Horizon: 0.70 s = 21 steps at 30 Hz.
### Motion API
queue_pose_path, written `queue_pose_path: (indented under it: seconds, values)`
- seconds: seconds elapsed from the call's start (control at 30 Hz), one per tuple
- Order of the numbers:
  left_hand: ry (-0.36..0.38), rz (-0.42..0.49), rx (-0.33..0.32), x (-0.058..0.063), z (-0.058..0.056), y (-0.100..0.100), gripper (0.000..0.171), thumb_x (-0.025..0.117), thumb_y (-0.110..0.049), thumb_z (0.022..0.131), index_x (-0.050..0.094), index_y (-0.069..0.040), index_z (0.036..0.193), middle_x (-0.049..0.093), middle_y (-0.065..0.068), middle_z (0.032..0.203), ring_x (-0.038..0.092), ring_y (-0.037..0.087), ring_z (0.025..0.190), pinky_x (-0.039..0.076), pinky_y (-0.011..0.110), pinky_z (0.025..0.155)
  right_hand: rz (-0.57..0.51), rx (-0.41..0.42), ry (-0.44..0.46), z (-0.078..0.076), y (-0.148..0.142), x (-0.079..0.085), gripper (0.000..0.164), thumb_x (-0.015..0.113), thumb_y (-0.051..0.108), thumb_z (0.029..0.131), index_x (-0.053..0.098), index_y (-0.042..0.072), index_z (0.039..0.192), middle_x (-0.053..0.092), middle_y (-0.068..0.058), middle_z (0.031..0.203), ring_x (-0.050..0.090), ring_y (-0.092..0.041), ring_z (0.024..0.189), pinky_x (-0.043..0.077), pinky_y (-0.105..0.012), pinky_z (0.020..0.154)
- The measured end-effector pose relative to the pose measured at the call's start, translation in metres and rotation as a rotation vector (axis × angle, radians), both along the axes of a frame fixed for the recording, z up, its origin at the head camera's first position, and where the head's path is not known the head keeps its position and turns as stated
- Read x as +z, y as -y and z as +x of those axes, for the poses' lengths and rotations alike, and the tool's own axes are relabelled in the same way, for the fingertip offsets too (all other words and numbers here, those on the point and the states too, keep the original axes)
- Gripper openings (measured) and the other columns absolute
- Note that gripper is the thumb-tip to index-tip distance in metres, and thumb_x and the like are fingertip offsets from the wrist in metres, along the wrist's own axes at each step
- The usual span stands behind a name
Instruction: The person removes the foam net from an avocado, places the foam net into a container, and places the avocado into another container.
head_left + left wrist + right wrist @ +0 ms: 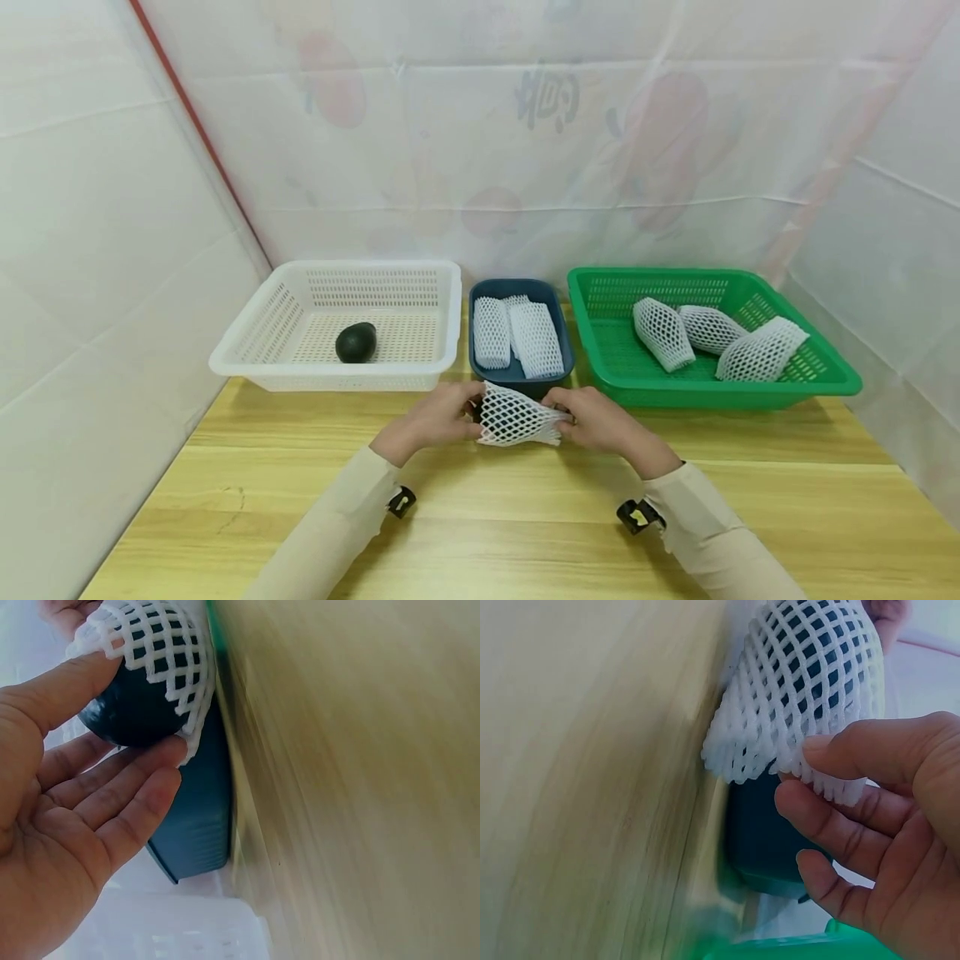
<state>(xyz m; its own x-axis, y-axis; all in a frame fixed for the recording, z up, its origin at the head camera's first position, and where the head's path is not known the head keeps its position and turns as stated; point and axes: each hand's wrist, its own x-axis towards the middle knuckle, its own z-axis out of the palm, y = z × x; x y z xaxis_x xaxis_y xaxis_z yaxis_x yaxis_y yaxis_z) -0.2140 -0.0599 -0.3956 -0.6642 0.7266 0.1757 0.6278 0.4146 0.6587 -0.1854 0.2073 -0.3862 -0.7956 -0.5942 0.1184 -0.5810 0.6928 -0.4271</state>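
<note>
In front of the blue bin, a white foam net sleeve (517, 418) is stretched between both hands, with a dark avocado (129, 712) inside it. My left hand (441, 414) grips the avocado's bare end, thumb on one side and fingers beneath, right at the sleeve's mouth. At the sleeve's narrower end, my right hand (602, 423) pinches the netting between thumb and index finger (810, 814). Dark skin shows through the mesh in the right wrist view. Directly behind the hands, the blue bin (562, 358) holds several folded foam sleeves (540, 340).
A white basket (255, 354) at the left holds one avocado (356, 342). To the right stands a green basket (615, 375) with three foam-wrapped pieces, one a sleeve-covered fruit (663, 333). All rest on a wooden table (510, 533), with white sheeting (480, 150) behind.
</note>
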Motion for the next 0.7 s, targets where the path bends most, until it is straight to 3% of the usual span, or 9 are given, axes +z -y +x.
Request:
queue_pose_path:
  seconds: [0.27,0.7]
  values:
    - [0.023,-0.009,0.051,0.002,0.001,0.009,0.049,0.077,-0.009,0.074,0.056,0.003,0.116,0.061,0.012,0.105,0.061,0.023,0.084,0.05,0.027,0.07,-0.027,-0.014,-0.014,0.002,-0.009,0.002,0.025,0.063,-0.008,0.077,0.065,0.009,0.095,0.062,0.001,0.081,0.047,-0.01,0.064,0.042,-0.027,0.058]
    - [-0.041,-0.051,0.067,-0.001,0.001,0.023,0.047,0.08,-0.01,0.072,0.057,-0.001,0.113,0.062,0.012,0.103,0.059,0.021,0.079,0.049,0.034,0.07,-0.027,-0.051,0.006,0.002,-0.023,0.0,0.024,0.063,-0.01,0.076,0.065,0.009,0.091,0.061,0.003,0.079,0.045,-0.01,0.061,0.042,-0.026,0.056]
